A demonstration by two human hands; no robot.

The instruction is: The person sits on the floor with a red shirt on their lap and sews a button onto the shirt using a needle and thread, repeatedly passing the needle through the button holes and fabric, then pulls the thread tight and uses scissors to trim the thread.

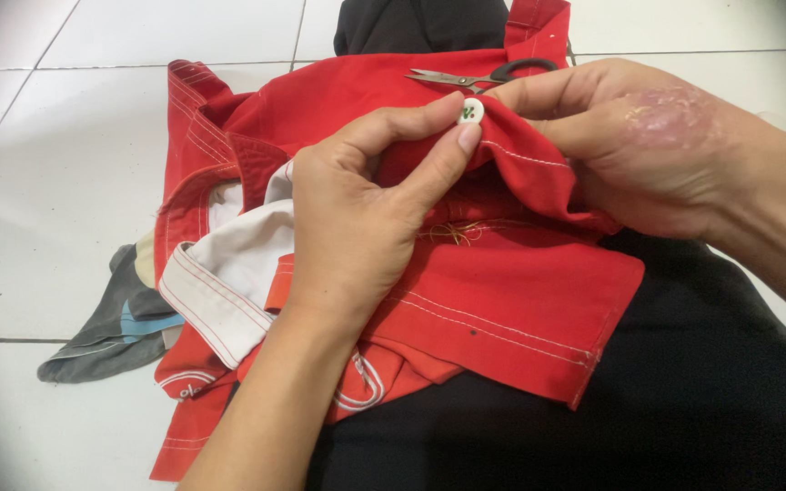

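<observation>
Closest to the lens is the left hand, thumb and forefinger pinching a small white button against a fold of the red garment, upper middle of the frame. The right hand grips that same fold just right of the button. Scissors lie on the cloth right behind, near the top edge.

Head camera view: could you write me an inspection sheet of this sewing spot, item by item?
Surface: white tiled floor; work rests on a lap in black cloth.
Job's things: red garment; white button at its folded edge.
Clutter: scissors on the garment; grey cloth at the side.
Grippers: left hand pinches the button; right hand holds the fold.
Cables: nothing seen.
Surroundings: loose thread on the garment.
</observation>
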